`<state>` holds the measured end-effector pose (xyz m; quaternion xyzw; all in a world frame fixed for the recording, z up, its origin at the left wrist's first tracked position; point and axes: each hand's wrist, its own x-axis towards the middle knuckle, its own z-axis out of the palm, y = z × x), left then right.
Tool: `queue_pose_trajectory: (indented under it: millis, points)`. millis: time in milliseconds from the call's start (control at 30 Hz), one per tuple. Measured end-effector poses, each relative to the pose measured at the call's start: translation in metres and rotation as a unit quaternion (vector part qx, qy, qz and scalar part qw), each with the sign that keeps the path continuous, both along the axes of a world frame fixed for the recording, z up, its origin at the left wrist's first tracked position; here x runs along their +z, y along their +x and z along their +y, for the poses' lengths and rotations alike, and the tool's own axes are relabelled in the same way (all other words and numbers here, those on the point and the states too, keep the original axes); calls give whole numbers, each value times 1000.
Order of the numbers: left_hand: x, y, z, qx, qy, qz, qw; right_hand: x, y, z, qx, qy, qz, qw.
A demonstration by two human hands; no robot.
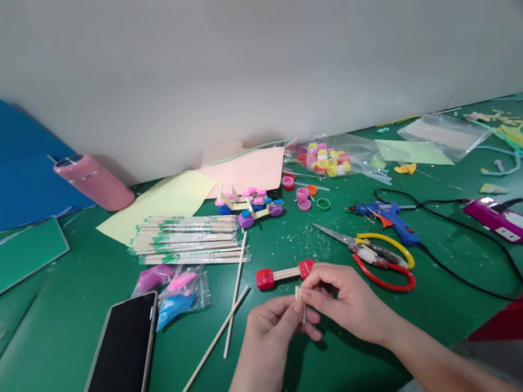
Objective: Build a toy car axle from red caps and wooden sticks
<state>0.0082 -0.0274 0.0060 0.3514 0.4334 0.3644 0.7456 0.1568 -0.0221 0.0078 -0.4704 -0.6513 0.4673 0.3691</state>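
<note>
My left hand (273, 334) pinches some short wooden stick pieces (303, 315) held nearly upright, just in front of a small red-ended piece. My right hand (345, 297) grips the top of the same pieces between thumb and fingers; how many pieces there are is partly hidden. Behind the hands lies the red-ended piece (286, 273), two red blocks joined by parallel sticks. Two long wooden sticks (205, 359) cross on the green table left of my left hand. Scissors (381, 257) with red and yellow handles lie beyond my right hand.
A phone (116, 373) lies at the left front, near bags of clay (182, 291) and wrapped sticks (185, 240). Behind are small wheeled models (256, 208), coloured rings (304, 198) and a pink bottle (95, 181). A blue glue gun (391, 218) with black cord lies right.
</note>
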Motion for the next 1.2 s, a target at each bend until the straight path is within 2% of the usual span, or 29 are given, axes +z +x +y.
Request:
queue_pose_trajectory:
  millis: [167,300,500,633,867,1000,1200]
  points:
    - [0,0,3,-6,-50,-33,998,-6,-2,3,-8,-81,84,993]
    - [0,0,4,-3,-64,-41,997,-10,-4,4,-36,-78,77,993]
    - [2,2,4,23,-43,-15,999,-11,-7,5,-28,-92,118,988]
    - [0,2,2,29,17,16,999,-10,-9,3,-28,-61,124,990]
    - [-6,-3,-4,22,87,21,996,-2,-6,-4,-24,31,45,998]
    - [-3,-3,-4,20,94,27,995,-2,-6,-5,-15,35,46,998]
    - [1,0,-5,29,106,59,992,-1,-7,-4,-42,41,30,998]
